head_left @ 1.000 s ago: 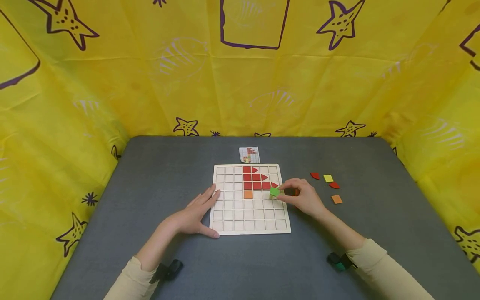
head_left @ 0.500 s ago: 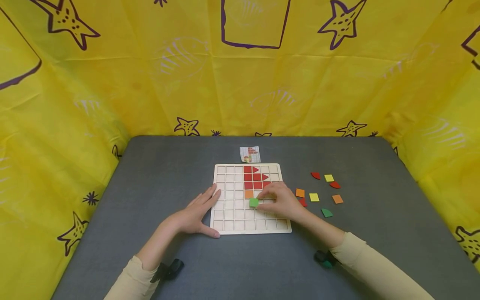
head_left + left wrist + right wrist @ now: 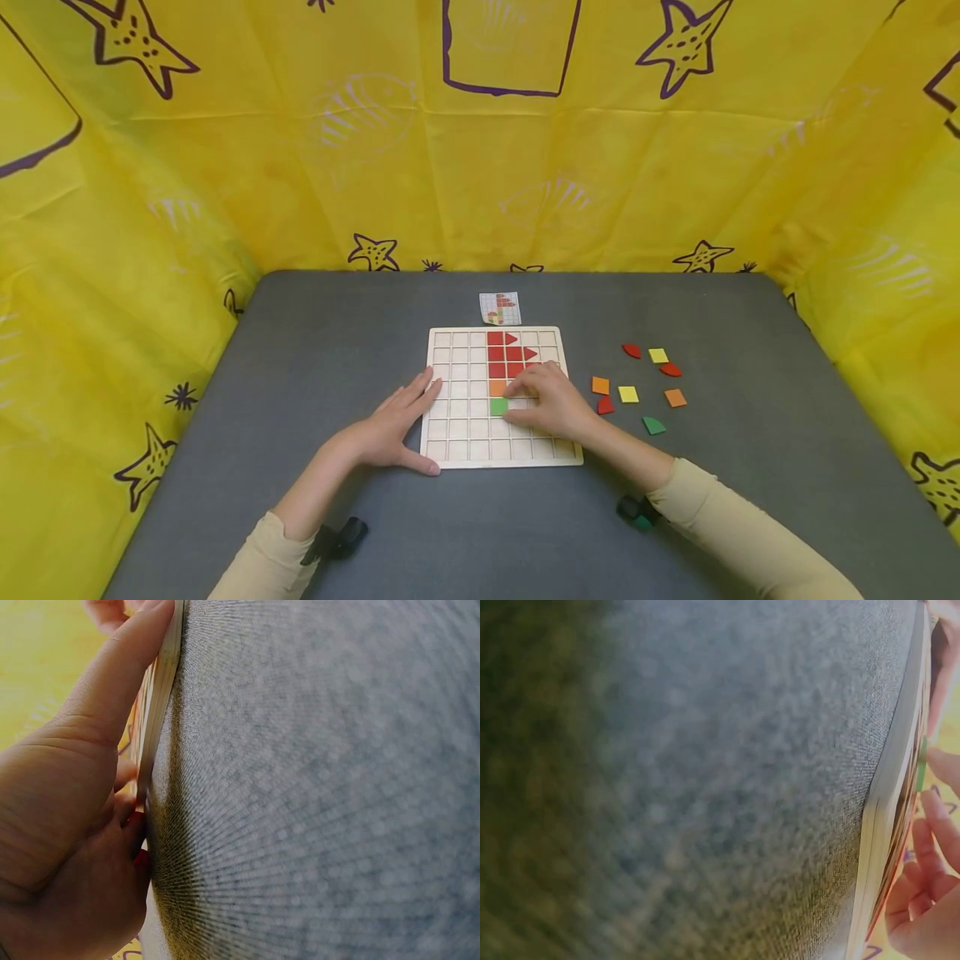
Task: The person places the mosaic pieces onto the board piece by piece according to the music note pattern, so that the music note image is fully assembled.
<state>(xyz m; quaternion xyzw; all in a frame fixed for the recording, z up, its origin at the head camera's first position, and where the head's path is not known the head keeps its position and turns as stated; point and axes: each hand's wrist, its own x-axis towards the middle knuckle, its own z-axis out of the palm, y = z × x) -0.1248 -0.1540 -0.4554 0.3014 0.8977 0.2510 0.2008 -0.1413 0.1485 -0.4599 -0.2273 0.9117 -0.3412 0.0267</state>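
A pale wooden grid board lies on the grey table. My left hand rests along its left side, fingers spread, with the thumb at the front left corner. In the left wrist view that thumb lies on the board's edge. My right hand is over the board and pinches a green square tile between thumb and fingertips. The tile sits over the cell just below an orange square tile. Behind it are rows of red tiles, partly covered by my right hand.
A small printed pattern card lies behind the board. Several loose tiles are scattered to the right, among them a yellow square, an orange square and a green quarter-round. Yellow patterned cloth surrounds the table.
My right hand has carried the green tile leftward from the board's right side and lowered it to the cell below the orange tile. My left hand has stayed in place.
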